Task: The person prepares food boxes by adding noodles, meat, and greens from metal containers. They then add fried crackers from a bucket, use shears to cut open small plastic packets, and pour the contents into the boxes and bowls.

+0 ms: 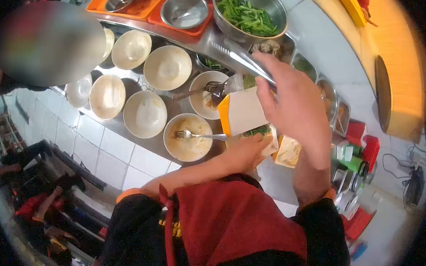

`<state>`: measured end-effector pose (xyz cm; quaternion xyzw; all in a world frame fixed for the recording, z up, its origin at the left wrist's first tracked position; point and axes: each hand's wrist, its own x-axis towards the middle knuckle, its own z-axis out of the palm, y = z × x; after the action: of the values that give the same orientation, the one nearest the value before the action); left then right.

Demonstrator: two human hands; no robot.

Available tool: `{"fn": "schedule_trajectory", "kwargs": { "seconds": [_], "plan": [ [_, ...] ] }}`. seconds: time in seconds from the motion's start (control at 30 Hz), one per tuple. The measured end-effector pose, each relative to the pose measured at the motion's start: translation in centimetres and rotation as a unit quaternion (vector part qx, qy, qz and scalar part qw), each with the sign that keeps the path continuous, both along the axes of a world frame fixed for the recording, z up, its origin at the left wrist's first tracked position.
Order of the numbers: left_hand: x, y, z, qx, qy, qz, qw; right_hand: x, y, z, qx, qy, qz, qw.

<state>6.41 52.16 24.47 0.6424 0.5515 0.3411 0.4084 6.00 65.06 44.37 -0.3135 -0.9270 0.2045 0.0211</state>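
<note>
My right hand grips metal tongs that point up toward a steel bowl of green vegetables. Below it my left hand holds an open paper food box, white inside and orange on its edge, with some greens at its bottom. The box hangs over the counter between both hands. A bowl with a fork stands just left of my left hand.
Several cream bowls fill the steel counter; one holds a spoon and sauce. Orange trays with steel bowls sit at the back. Steel ingredient tubs and bottles line the right. People sit at the lower left.
</note>
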Motion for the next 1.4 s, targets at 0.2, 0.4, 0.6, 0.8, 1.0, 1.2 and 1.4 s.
{"fn": "schedule_trajectory", "kwargs": {
  "seconds": [0.2, 0.4, 0.6, 0.8, 1.0, 1.2, 1.4],
  "plan": [
    [-16.2, -6.4, 6.2, -0.105, -0.068, 0.078, 0.989, -1.7, 0.7, -13.4, -0.007, -0.168, 0.165, 0.972],
    [-19.2, -5.4, 3.1, -0.174, 0.214, 0.208, 0.938, -0.9, -8.3, -19.2, -0.039, -0.101, -0.077, 0.991],
    [-16.9, -2.1, -1.6, -0.229, 0.193, 0.167, 0.939, 1.2, -11.0, -20.7, -0.128, -0.044, -0.086, 0.987],
    [-14.1, 1.1, 0.0, -0.301, 0.312, 0.15, 0.889, 4.7, -10.4, -19.2, -0.208, 0.047, -0.094, 0.972],
    [-9.7, -0.2, -1.7, -0.014, 0.382, 0.189, 0.905, 6.8, -1.5, -20.3, 0.118, 0.155, -0.103, 0.975],
    [-7.5, -1.9, -0.2, 0.013, 0.283, 0.15, 0.947, 8.9, 0.0, -15.4, 0.079, -0.03, 0.082, 0.993],
    [-14.3, -0.2, -1.3, -0.005, 0.265, 0.278, 0.923, 14.0, -5.2, -12.1, 0.038, -0.161, 0.045, 0.985]
  ]
}}
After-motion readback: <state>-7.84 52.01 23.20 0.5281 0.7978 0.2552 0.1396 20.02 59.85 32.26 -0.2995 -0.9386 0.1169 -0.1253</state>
